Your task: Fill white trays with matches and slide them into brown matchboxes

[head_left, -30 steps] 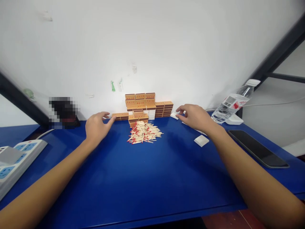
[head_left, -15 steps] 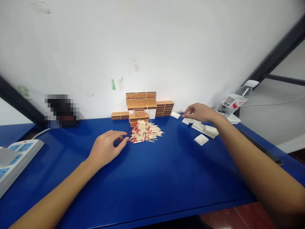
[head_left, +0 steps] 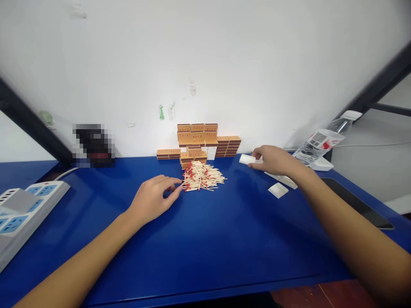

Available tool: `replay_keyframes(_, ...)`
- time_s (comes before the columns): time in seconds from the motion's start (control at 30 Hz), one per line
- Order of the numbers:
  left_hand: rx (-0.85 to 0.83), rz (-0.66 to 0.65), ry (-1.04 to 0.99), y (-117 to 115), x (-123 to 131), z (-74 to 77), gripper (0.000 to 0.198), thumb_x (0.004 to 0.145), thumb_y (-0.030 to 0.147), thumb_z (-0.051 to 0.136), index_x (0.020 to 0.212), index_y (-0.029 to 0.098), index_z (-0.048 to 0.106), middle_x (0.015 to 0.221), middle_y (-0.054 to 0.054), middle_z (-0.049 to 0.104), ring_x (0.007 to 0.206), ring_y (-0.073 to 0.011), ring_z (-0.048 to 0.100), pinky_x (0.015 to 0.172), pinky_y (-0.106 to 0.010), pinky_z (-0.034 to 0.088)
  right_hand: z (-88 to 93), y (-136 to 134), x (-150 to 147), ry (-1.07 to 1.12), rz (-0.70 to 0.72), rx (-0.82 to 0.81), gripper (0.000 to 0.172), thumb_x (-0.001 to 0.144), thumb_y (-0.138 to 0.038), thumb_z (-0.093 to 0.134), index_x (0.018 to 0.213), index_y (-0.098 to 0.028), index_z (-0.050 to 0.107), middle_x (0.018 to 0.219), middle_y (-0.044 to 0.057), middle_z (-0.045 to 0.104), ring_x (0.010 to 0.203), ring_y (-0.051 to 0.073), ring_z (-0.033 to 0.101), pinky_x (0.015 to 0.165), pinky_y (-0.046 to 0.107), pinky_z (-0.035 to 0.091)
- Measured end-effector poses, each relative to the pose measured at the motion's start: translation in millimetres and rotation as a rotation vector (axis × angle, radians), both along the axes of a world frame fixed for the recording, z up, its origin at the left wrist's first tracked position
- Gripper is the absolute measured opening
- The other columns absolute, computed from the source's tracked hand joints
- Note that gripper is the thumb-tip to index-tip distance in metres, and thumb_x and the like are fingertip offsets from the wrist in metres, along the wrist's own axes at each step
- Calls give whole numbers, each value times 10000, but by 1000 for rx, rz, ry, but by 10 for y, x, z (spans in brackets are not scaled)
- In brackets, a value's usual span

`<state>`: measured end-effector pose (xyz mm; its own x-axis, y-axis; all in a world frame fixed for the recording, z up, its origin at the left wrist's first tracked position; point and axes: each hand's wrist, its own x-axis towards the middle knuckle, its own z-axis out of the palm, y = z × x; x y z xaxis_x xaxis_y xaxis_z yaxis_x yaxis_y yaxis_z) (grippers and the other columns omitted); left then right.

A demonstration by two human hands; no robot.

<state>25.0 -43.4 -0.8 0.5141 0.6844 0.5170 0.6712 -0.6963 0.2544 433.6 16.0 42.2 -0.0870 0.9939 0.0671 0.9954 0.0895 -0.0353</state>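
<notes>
A heap of red-tipped matches (head_left: pixel 204 176) lies on the blue table (head_left: pixel 192 248), in front of stacked orange matchboxes (head_left: pixel 197 137) by the wall. My left hand (head_left: pixel 157 196) is at the heap's left edge, thumb and forefinger close together at the match tips; whether a match is between them is too small to tell. Over on the right, my right hand (head_left: pixel 271 160) pinches a white tray (head_left: pixel 246 159) between thumb and fingers. More white trays (head_left: pixel 278 190) lie beneath and in front of that hand, partly hidden by it.
A power strip (head_left: pixel 48 201) is at the left, near a pixelated dark object (head_left: pixel 94 145). A plastic bottle (head_left: pixel 324 139) leans at the back right. A dark flat phone-like object (head_left: pixel 356 203) lies behind my right forearm.
The view has shifted, so the table items appear further right. My right hand has closed on a white tray. My left hand's fingertips have come up to the matches.
</notes>
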Motion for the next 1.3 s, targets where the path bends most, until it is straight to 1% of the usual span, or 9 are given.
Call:
replay_keyframes(0.13,-23,-121,-29,-100,90,-34,268,1010,406,639,1141,196,741,865,-24,748,783,-172,678,730,-325,549,82,-608,-464,306,334,-162,374,875,-522,726,1076,-207,747,925,61,754,796,214,667,689,312,465)
replay_keyframes(0.23,-50,-179,-36,-182,174,-63,322,982,440,690,1188,193,722,864,-13,732,794,-175,669,735,-328,547,21,-891,-909,265,416,-185,325,912,-528,714,943,-205,719,913,64,741,804,215,649,688,316,428)
replay_keyframes(0.37,-101,-184,5,-233,222,-44,323,948,498,718,1033,187,729,752,5,654,726,-173,618,675,-319,498,-53,-974,-1207,222,443,-217,411,894,-596,736,816,-195,691,813,56,718,749,211,615,659,326,367)
replay_keyframes(0.47,-149,-171,50,-242,217,-2,408,878,586,762,940,185,710,738,7,625,707,-175,596,637,-316,458,-73,-924,-1197,483,609,-409,438,995,-588,601,844,-201,738,759,18,698,666,156,562,621,301,364)
replay_keyframes(0.57,-190,-147,95,-258,217,20,527,807,672,790,1008,190,715,811,-6,657,749,-193,621,651,-327,459,-125,-866,-1131,685,698,-505,379,1023,-513,582,931,-198,771,776,4,695,662,135,532,605,279,378)
replay_keyframes(0.67,-205,-104,123,-272,235,0,557,776,672,813,1045,192,723,868,-19,671,768,-205,636,659,-335,470,-213,-822,-1086,714,606,-429,285,999,-437,628,915,-201,763,723,-15,662,628,124,517,586,270,381)
replay_keyframes(0.9,-205,-154,110,-249,241,-66,255,900,408,761,1046,200,737,873,-19,656,797,-189,636,697,-322,494,-361,-670,-994,464,440,84,117,954,-264,661,878,-193,715,757,-5,626,659,134,534,634,291,384)
replay_keyframes(1.13,-268,-181,86,-230,200,-40,265,902,383,752,1113,225,730,883,-15,639,805,-184,628,700,-310,496,-435,-543,-1026,388,558,132,181,960,-243,669,1134,-193,670,1030,70,614,889,197,606,789,332,488)
replay_keyframes(1.3,-260,-196,91,-232,193,-49,270,915,382,742,1137,229,727,924,-18,657,797,-174,633,697,-305,499,-487,-425,-1031,317,588,142,49,983,-216,632,1010,-181,652,1000,73,600,873,203,599,783,343,492)
